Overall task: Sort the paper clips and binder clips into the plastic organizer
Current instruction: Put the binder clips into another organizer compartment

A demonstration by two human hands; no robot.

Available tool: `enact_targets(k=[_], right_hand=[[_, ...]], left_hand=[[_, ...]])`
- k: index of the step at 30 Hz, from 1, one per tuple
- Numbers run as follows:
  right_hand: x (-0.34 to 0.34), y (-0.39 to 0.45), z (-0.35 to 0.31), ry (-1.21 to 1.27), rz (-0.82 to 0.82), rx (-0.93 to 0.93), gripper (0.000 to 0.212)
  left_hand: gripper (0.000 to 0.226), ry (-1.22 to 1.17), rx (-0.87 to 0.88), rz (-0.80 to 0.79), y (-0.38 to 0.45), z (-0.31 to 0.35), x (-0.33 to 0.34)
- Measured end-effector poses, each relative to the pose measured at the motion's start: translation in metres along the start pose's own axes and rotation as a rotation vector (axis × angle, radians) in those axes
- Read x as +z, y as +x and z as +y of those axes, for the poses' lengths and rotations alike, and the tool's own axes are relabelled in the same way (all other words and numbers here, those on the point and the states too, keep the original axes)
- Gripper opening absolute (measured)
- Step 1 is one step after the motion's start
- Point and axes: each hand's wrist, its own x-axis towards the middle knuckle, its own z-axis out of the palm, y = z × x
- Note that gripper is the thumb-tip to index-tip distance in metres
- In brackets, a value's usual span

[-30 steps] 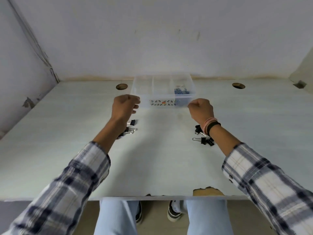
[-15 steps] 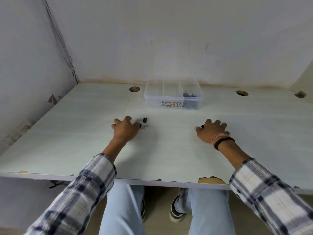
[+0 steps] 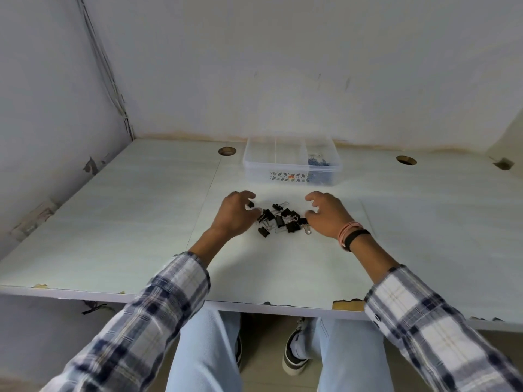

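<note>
Organizer (image 3: 291, 176) long side left-right

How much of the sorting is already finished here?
Done: blue paper clips lie in the organizer's right compartment. In hand: both hands, left and right, flank the binder clips piled on the table. Left: moving them in; the other compartments look empty.

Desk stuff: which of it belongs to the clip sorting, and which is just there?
Part of the job:
- black binder clips, heaped between the left hand and right hand
- clear plastic organizer
- blue paper clips in its right compartment

Just there:
- two round desk holes
- wall cable
</note>
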Motion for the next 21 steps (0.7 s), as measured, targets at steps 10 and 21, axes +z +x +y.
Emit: enact_targets(k=[10, 21], right_hand=[[0.024, 0.002, 0.000, -0.103, -0.134, -0.127, 0.061], [0.010, -0.007, 0.000, 0.759, 0.091, 0.106, 0.014]], left_hand=[[0.023, 0.124, 0.213, -0.140, 0.009, 0.003, 0.026], [0.020, -0.887, -0.265, -0.118, -0.003, 0.010, -0.002]])
